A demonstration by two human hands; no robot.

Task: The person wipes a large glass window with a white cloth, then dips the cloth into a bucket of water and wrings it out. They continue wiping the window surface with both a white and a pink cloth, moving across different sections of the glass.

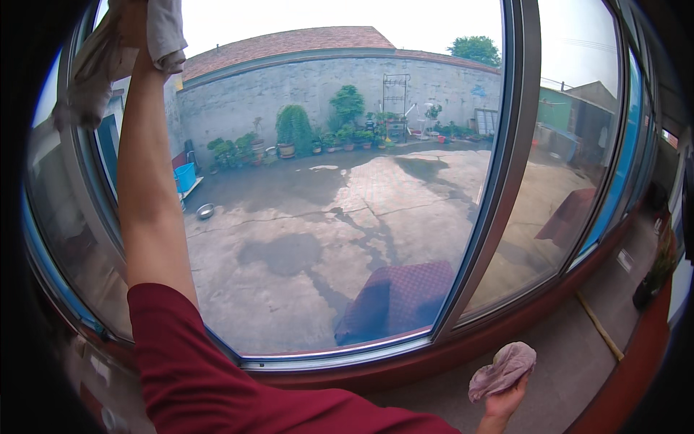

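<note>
My left arm reaches up along the left side of a large window pane. At the top left, my left hand grips a pale grey cloth near the window's left frame. Part of the hand is covered by cloth and cut off by the picture's upper edge. Low on the right, my right hand is closed around a crumpled pinkish cloth, held away from the glass.
A metal window frame divides the panes, with a reddish sill below. On the right, a wooden stick lies beyond my right hand, near a potted plant. Through the glass show a concrete yard, potted plants, a blue bucket and a metal bowl.
</note>
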